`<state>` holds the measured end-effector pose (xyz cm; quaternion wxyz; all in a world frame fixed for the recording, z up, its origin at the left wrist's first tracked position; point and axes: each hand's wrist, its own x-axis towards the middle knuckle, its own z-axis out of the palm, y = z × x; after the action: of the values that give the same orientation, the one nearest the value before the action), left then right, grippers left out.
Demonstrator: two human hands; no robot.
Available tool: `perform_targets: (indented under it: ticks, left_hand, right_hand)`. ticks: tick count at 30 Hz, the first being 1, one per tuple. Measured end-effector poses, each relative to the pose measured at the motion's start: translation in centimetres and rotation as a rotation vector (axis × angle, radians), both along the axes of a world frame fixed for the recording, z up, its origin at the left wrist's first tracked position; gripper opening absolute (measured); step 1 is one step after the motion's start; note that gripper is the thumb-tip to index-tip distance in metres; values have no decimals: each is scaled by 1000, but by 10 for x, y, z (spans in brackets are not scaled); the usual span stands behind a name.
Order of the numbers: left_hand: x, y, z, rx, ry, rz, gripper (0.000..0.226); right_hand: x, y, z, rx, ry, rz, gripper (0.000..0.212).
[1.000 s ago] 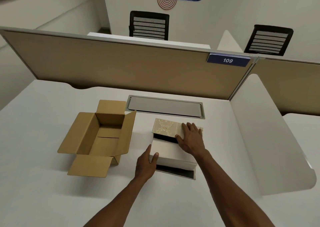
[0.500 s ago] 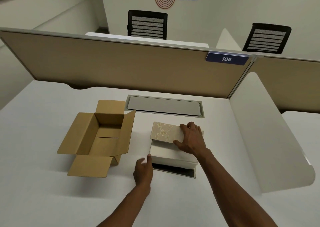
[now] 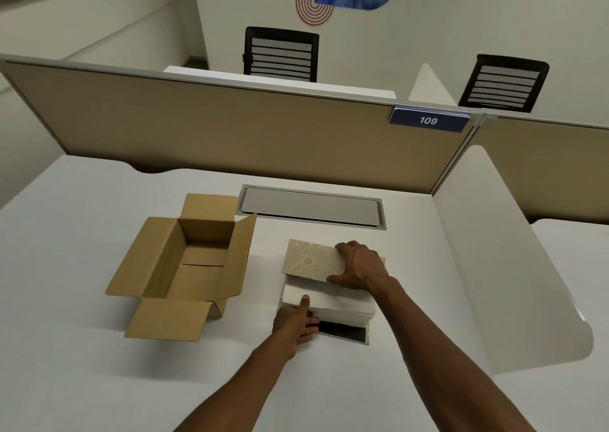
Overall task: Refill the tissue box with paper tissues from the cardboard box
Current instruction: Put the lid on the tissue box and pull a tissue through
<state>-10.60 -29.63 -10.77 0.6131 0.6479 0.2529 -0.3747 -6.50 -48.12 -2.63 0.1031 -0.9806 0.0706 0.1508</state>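
Observation:
An open brown cardboard box [image 3: 155, 267] sits left of centre on the white desk [image 3: 82, 349], and its inside looks empty. To its right lies the tissue box, with a beige patterned lid [image 3: 308, 260] over the far part of a white tissue stack [image 3: 336, 301]. A black-lined flap [image 3: 346, 332] lies flat at the near side. My right hand [image 3: 359, 267] grips the lid's near right edge, fingers on top and thumb below. My left hand [image 3: 293, 324] holds the stack's near left corner, thumb on top and fingers against the front.
A grey cable hatch [image 3: 313, 206] is set into the desk behind both boxes. A tan partition [image 3: 230, 128] with a blue "109" label [image 3: 428, 120] closes the back. A white curved divider [image 3: 494, 267] walls the right side. Two black chairs [image 3: 281, 54] stand beyond.
My left hand left the stack's side, drew back, then came forward again onto its near left corner. My right hand has tipped the lid down lower over the tissues.

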Motion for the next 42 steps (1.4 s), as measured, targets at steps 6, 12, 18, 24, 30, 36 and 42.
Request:
perform_targets:
  ticks: [6,12,18,24,30,36,42]
  left_hand:
    - [1,2,1,8,-26,-13,49]
    - [3,4,0,36,-60,-25,44]
    - [-3,5,-2,32,-84,-7,43]
    - [-8,9,-10,-101,-67,59,46]
    - [-10,19,-20,-151,-65,32,43]
    - [-12,7,-15,99,-203,27,40]
    - [-14,-8,-8,153,-240,87,36]
  right_hand:
    - [5,6,-2,100,52,25,72]
    - [4,13,-9,136,52,37,79]
    - [5,17,-13,154,97,3,80]
    - [9,17,-14,146,121,-15,87]
    - [10,16,-16,165,125,-21,89]
    - [14,15,-10,147,151,-8,82]
    - [14,16,-9,139,153,15,81]
